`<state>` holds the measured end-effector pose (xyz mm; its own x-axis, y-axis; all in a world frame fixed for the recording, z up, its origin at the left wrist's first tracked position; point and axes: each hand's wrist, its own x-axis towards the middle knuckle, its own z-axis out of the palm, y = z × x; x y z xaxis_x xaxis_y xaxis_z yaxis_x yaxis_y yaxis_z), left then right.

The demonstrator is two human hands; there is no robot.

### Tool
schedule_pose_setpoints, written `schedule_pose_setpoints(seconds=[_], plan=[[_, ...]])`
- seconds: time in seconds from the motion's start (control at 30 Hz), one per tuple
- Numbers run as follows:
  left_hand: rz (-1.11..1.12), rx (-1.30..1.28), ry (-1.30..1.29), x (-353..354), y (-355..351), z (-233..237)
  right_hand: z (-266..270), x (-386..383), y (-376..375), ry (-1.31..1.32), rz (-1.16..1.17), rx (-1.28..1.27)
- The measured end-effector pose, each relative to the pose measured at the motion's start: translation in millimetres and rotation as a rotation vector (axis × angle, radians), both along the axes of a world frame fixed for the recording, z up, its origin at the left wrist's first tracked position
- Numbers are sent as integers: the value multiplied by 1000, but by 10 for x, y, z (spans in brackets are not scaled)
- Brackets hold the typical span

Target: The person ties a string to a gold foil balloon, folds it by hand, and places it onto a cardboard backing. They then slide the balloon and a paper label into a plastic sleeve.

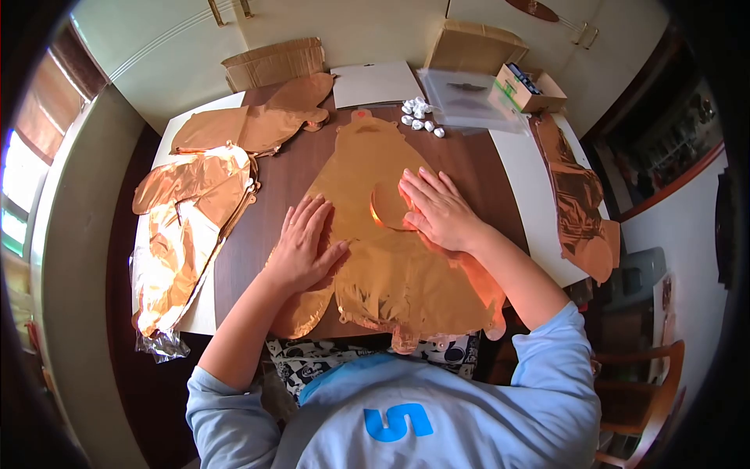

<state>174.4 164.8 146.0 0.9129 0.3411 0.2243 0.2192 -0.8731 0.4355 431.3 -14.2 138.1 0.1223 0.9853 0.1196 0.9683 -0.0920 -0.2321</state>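
Note:
A large, flat, copper-gold foil balloon [383, 273] lies on the brown tabletop in front of me, narrow at the far end and wide near my body. My left hand [303, 246] rests flat on its left edge, fingers stretched out and slightly apart. On the right side, my right hand [441, 209] lies palm down with spread fingers. Beside its fingertips a curved, shiny orange edge [376, 209] stands out on the foil. Neither hand grips anything that I can see. The palms hide parts of the balloon's two sides.
More copper foil pieces lie at left [191, 207], far left [234, 129] and right [574, 191]. Several small white bundles [418, 117] sit near a clear plastic sheet [461, 98] and an open box [543, 100]. A wooden chair [656, 391] stands at lower right.

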Motion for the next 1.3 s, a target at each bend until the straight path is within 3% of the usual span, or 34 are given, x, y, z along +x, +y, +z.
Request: schedule_pose_setpoints(seconds=[0.3, 0.53, 0.67, 0.7, 0.8, 0.87, 0.93, 1.07, 1.13, 1.2, 1.3], plan=[[108, 129, -8, -168, -132, 104, -14, -55, 154, 14, 65, -2], [-352, 141, -184, 360, -269, 326, -33, -46, 174, -54, 77, -11], [-380, 59, -164, 460, -259, 23, -16, -24, 104, 132, 38, 161], [-375, 78, -170, 456, -263, 37, 29, -46, 62, 92, 9, 379], [-352, 84, -125, 439, -281, 58, 481, -226, -409, 175, -100, 347], [-356, 70, -127, 440, -267, 45, 754, -524, -859, 61, -218, 312], [-354, 52, -130, 443, -253, 22, 825, -821, -1334, 268, -363, 161], [-326, 40, -165, 420, -274, 38, 391, -1265, -1934, 662, -671, 31], [-328, 105, -184, 398, -309, 132, 24, -1400, -2056, 882, -749, 112], [-348, 222, -191, 369, -361, 267, -176, -1475, -2007, 1334, -865, 198], [-524, 259, -161, 416, -414, 331, -317, -1561, -1884, 1722, -888, 273]])
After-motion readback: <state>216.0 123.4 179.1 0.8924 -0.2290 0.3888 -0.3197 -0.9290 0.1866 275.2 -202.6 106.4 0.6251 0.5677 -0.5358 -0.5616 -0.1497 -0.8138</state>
